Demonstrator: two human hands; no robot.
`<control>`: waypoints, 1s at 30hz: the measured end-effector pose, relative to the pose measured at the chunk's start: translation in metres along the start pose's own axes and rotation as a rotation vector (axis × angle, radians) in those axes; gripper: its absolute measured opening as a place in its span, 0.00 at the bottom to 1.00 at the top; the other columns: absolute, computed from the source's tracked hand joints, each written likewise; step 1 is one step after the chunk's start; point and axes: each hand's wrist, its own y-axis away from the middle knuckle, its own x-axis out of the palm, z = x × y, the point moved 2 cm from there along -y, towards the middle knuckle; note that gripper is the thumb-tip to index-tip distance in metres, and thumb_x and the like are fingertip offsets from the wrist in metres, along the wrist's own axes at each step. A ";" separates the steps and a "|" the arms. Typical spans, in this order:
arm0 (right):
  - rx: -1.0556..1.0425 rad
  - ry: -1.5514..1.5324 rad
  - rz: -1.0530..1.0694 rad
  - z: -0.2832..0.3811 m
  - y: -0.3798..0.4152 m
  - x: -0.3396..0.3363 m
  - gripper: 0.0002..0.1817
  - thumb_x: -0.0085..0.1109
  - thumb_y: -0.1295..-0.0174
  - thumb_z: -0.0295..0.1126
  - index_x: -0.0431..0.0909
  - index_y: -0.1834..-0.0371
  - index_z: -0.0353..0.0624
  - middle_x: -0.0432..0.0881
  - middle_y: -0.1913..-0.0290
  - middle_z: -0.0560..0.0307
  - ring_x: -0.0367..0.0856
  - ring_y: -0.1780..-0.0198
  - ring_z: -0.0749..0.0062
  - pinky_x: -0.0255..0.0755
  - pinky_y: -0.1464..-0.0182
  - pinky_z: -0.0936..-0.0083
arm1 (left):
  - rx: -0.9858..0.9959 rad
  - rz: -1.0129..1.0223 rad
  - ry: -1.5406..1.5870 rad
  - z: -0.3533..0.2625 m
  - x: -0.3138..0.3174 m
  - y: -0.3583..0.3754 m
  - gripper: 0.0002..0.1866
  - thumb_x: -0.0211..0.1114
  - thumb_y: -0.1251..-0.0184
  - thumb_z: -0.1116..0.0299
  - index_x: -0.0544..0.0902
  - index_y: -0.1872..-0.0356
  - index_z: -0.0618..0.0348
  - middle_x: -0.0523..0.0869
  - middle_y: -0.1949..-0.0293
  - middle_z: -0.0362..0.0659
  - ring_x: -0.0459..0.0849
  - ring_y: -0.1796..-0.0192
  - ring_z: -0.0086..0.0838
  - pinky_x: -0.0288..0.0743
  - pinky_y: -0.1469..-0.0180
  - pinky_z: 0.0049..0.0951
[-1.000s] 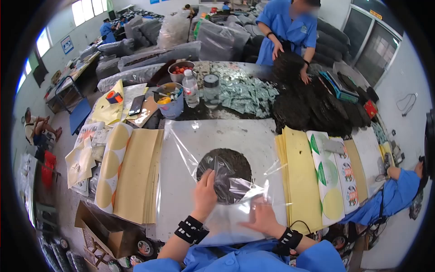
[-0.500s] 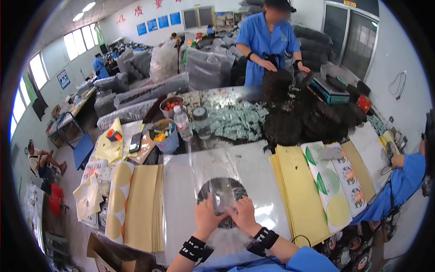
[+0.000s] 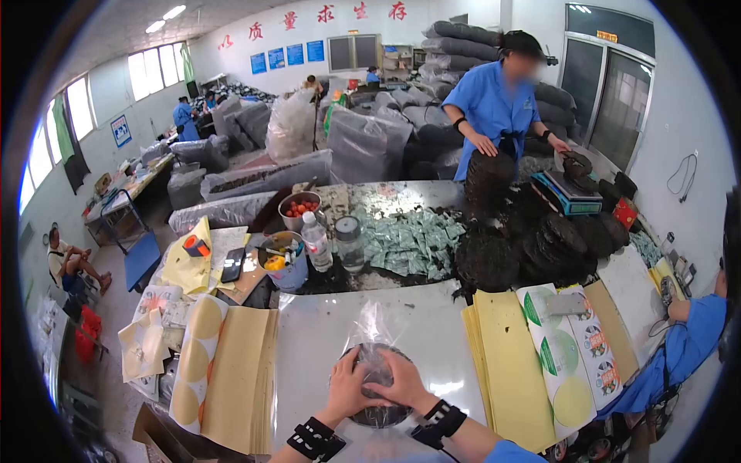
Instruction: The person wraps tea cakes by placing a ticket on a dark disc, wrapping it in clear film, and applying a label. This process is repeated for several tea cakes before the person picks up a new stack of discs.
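Near the middle of the table's (image 3: 324, 328) near edge, a dark round disc (image 3: 378, 417) under clear film (image 3: 373, 327) is cupped by the left hand (image 3: 349, 388) and right hand (image 3: 401, 378), fingers curved, thumbs nearly meeting. No long axis is shown; neither hand is nearer. Sideways room is bounded by brown sheets (image 3: 235, 378) and yellow sheets (image 3: 505, 363).

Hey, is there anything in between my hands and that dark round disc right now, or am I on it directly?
Clear plastic film is in between: it covers the dark round disc, and your left hand and right hand rest on it. Nothing else visible separates them.
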 end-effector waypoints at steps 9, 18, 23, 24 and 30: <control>-0.212 0.052 -0.056 -0.011 -0.016 0.002 0.34 0.78 0.50 0.53 0.76 0.51 0.40 0.79 0.58 0.47 0.80 0.55 0.52 0.74 0.52 0.62 | -0.006 -0.050 -0.138 0.000 0.008 -0.008 0.28 0.81 0.58 0.46 0.89 0.53 0.46 0.84 0.46 0.47 0.81 0.44 0.41 0.66 0.38 0.49; -0.218 0.013 -0.081 -0.022 -0.007 0.004 0.32 0.79 0.53 0.53 0.71 0.62 0.42 0.75 0.60 0.49 0.76 0.55 0.49 0.72 0.52 0.62 | -0.066 0.077 0.251 0.010 0.022 0.006 0.27 0.81 0.56 0.61 0.82 0.52 0.56 0.87 0.53 0.44 0.84 0.51 0.45 0.73 0.41 0.46; -0.417 0.058 0.074 -0.012 -0.005 0.001 0.32 0.78 0.51 0.54 0.70 0.62 0.41 0.72 0.62 0.49 0.74 0.59 0.49 0.71 0.55 0.60 | 0.069 -0.311 0.119 -0.007 0.005 -0.017 0.22 0.76 0.52 0.65 0.81 0.55 0.59 0.83 0.56 0.50 0.79 0.48 0.51 0.73 0.45 0.47; -0.448 0.049 0.038 -0.008 -0.005 -0.002 0.31 0.78 0.50 0.53 0.71 0.61 0.41 0.73 0.63 0.48 0.75 0.61 0.49 0.72 0.57 0.60 | 0.160 -0.230 0.129 -0.008 0.006 -0.019 0.20 0.74 0.51 0.68 0.80 0.56 0.60 0.82 0.58 0.51 0.78 0.48 0.52 0.73 0.46 0.47; 0.118 -0.057 -0.431 0.011 0.031 0.037 0.26 0.68 0.39 0.48 0.73 0.50 0.38 0.78 0.56 0.45 0.79 0.52 0.49 0.74 0.47 0.61 | 0.053 -0.121 0.141 -0.007 0.032 -0.011 0.16 0.68 0.49 0.71 0.79 0.59 0.63 0.82 0.54 0.54 0.78 0.47 0.54 0.73 0.43 0.47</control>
